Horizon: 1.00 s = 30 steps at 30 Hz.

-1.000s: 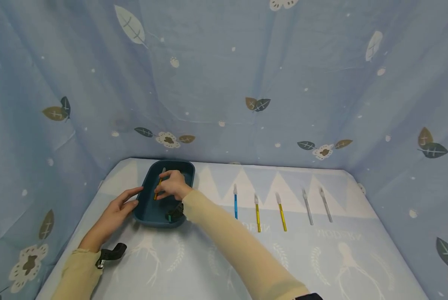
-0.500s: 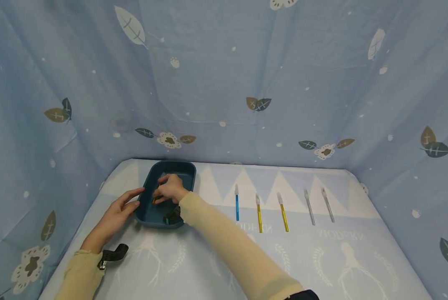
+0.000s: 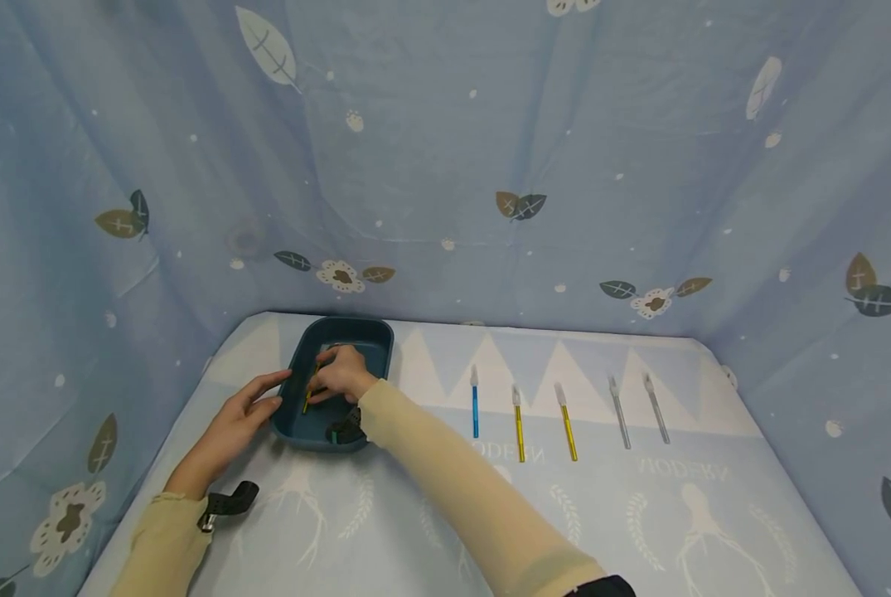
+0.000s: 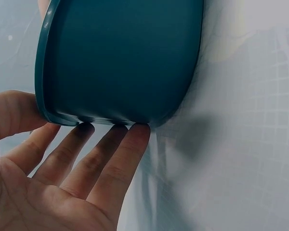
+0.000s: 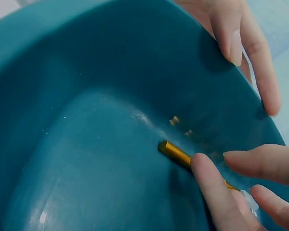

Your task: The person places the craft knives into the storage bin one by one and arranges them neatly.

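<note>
Both hands work at a dark teal tray (image 3: 376, 333) on the left of the cloth-covered counter (image 3: 445, 514), seen from the head camera. The right hand (image 3: 343, 375) reaches into the tray with its fingers closed on a gold craft knife (image 3: 310, 388), which now lies low along the tray's floor; a second ago the knife stood higher and more upright in the same grip, so it appears to be nearly set down. The left hand (image 3: 244, 406) rests flat on the counter with straight fingers against the tray's left wall, where it also lay a second ago. To the right, well apart from the tray, five more knives lie in a row: a blue knife (image 3: 475, 404), two yellow knives (image 3: 519, 425) and two silver knives (image 3: 620, 413), all in their earlier places.

From the left wrist, the left hand (image 4: 62, 178) is open, its fingertips (image 4: 137, 134) touching the bottom edge of the tray's (image 4: 125, 57) outer wall.

From the right wrist, the gold craft knife (image 5: 176, 154) lies against the inner wall of the tray (image 5: 86, 159), pinched between the thumb and fingers of the right hand (image 5: 231, 185). The left hand's fingers (image 5: 250, 57) show beyond the rim, outside the tray.
</note>
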{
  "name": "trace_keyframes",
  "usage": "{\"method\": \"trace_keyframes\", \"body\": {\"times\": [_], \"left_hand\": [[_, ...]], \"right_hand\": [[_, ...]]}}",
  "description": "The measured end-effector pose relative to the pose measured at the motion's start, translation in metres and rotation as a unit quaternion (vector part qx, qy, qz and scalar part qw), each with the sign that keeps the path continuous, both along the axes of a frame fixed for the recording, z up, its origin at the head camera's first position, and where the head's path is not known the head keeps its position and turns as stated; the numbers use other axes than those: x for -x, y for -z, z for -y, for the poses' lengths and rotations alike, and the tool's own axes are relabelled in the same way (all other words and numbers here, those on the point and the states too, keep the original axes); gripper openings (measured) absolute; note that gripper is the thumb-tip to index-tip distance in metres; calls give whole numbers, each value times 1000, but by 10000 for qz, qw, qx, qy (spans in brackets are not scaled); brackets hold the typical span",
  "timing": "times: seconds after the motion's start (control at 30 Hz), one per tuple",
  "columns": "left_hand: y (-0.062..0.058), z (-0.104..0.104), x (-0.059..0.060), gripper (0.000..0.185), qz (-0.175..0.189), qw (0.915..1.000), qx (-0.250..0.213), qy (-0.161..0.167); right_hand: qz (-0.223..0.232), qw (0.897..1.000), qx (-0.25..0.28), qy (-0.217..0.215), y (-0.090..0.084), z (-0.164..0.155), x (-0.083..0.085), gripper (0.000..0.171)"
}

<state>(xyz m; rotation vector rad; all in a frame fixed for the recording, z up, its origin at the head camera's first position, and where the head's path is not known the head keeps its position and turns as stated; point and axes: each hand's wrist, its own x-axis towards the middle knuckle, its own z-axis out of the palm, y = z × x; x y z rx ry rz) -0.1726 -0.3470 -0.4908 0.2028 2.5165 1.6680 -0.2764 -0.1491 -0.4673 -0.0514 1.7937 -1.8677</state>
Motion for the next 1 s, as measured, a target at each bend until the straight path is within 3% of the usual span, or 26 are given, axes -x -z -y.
{"method": "trace_keyframes", "body": {"times": [0.67, 1.0], "left_hand": [[-3, -1, 1, 59, 45, 10000, 75, 6], [-4, -3, 0, 57, 21, 9998, 213, -48]], "right_hand": [[88, 9997, 238, -59, -13, -7, -1, 48], [-114, 9957, 170, -899, -37, -21, 0, 54]]}}
